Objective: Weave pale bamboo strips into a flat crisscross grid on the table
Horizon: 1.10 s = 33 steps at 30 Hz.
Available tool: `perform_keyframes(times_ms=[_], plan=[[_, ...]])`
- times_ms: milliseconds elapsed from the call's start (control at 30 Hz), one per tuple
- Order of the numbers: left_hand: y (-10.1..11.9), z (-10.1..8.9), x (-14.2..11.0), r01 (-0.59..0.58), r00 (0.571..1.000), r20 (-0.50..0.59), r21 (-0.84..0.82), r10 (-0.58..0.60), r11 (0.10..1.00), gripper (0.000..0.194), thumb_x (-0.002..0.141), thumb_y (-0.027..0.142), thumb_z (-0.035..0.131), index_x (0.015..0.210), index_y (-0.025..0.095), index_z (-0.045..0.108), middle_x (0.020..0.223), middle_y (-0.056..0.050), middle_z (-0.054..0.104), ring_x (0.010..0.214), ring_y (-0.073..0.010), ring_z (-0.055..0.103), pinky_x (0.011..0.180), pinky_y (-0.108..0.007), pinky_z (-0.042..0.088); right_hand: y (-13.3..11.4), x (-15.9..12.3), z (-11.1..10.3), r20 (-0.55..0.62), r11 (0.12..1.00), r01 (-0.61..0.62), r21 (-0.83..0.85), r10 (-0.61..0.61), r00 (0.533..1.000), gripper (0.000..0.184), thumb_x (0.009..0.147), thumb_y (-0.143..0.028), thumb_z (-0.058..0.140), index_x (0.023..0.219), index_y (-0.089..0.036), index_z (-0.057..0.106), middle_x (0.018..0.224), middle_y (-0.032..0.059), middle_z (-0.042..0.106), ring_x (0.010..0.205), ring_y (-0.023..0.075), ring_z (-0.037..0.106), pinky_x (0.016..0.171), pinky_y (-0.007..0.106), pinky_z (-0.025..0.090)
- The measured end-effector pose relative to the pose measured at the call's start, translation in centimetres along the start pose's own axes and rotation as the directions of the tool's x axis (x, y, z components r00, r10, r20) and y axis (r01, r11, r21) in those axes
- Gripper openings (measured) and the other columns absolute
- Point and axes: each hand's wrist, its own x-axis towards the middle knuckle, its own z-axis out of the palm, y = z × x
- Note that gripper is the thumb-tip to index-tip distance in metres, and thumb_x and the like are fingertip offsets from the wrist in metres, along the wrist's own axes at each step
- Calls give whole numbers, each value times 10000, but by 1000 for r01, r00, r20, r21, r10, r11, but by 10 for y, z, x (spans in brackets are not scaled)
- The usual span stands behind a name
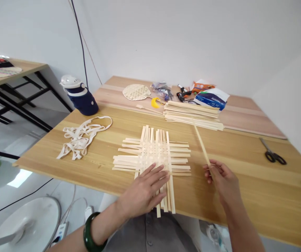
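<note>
Bamboo strip (202,147), pinched near its lower end in my right hand (223,182), just beside the woven bamboo mat (154,152) on the wooden tabletop (244,196), my left hand (142,190) spread open and holding nothing, its flat palm best kept pressing the crossings square.

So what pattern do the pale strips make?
The pale strips form a crisscross weave, best seen in the head view.

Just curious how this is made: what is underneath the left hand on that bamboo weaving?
The left hand lies flat on crisscrossed bamboo strips, which extend beyond it. Those directly under the palm are covered, so their crossings cannot be seen.
</note>
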Motion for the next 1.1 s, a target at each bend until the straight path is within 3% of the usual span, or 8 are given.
perform_keyframes(times_ms=[133,200,300,433,567,800,967,1100], plan=[[-2,-3,-21,49,996,68,-2,-49,999,564,977,426,502,1476,192,383,1531,-87,424,1479,-238,272,1228,-516,244,1,3,-2,-42,870,220,-441,-265,963,407,785,-500,563,1040,-193,643,1006,132,718,860,266,663,720,438,561],[-7,-6,-29,107,993,48,18,-108,994,598,978,440,492,1506,208,334,1564,-94,364,1489,-250,241,1226,-536,223,-5,-6,7,-42,664,374,-648,-521,853,378,867,-441,483,1087,-187,655,1131,151,691,1064,306,622,920,517,503],[-13,-8,-40,134,989,61,33,-136,990,743,938,543,524,1548,223,245,1598,-106,280,1499,-290,188,1218,-579,180,-11,-32,35,204,414,680,-605,-745,635,344,946,-337,460,1214,-184,612,1219,140,665,1210,284,564,1057,508,432],[-22,-9,-47,96,981,164,40,-101,995,710,942,466,556,1550,296,232,1597,-51,282,1495,-275,197,1217,-576,175,4,-66,88,626,222,876,-428,-626,465,495,976,-368,469,1447,-220,443,1510,103,452,1437,313,344,1160,579,299],[-38,-15,-49,170,982,65,104,-177,980,675,923,295,571,1533,324,284,1571,-36,336,1467,-276,279,1193,-562,271,25,-69,125,647,190,848,-494,-571,505,491,972,-425,461,1398,-189,525,1506,136,441,1407,362,387,1110,621,348],[-52,-16,-55,218,960,-210,161,-183,962,629,928,413,578,1509,331,352,1501,-33,461,1379,-255,449,1112,-446,434,5,-45,142,474,166,817,-552,-744,471,555,969,-456,446,1458,-196,457,1548,105,374,1444,328,330,1158,595,282],[-55,-9,-54,286,910,-366,206,-197,936,494,957,320,535,1444,301,461,1437,-25,549,1346,-195,494,1128,-362,399,27,-28,150,609,139,859,-493,-650,455,594,968,-503,436,1420,-123,508,1491,153,452,1389,345,421,1143,583,306],[-58,-2,-56,384,868,-449,336,-212,860,428,946,342,562,1362,244,550,1349,-37,626,1258,-171,581,1075,-285,444,15,5,157,584,318,821,-475,-584,564,560,986,-510,380,1379,-153,558,1431,123,538,1341,317,487,1114,524,377]])
